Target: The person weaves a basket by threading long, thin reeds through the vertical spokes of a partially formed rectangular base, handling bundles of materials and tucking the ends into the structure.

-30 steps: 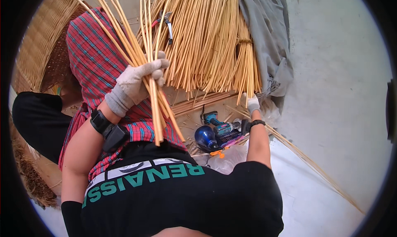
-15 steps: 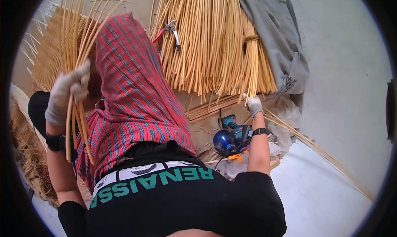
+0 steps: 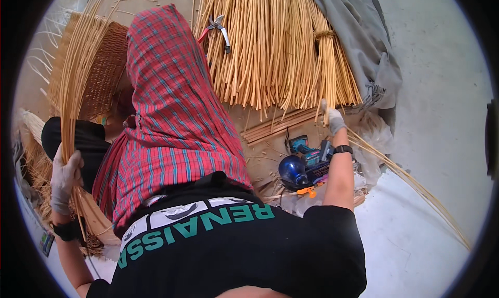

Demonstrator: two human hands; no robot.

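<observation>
Tan cane everywhere in the head view, the only one here. Left hand, gloved, fingers wrapped and clamped on a bunch of long canes; tops run toward the upper edge, butts stick out below the fist, out left of the red checked cloth. Right hand, also gloved, is at the lower ends of a tied bundle on the right side of the big cane pile; can't tell if its fingers pinch those ends or only touch them. Pruning shears lie on the pile, unused. Power tool and blue round bottle sit near the right forearm. My read: step in hand is sorting or drawing canes. Next move calls for a firm left grip so the bunch doesn't fan, and right fingertips separating individual ends without dragging the tied bundle loose.
</observation>
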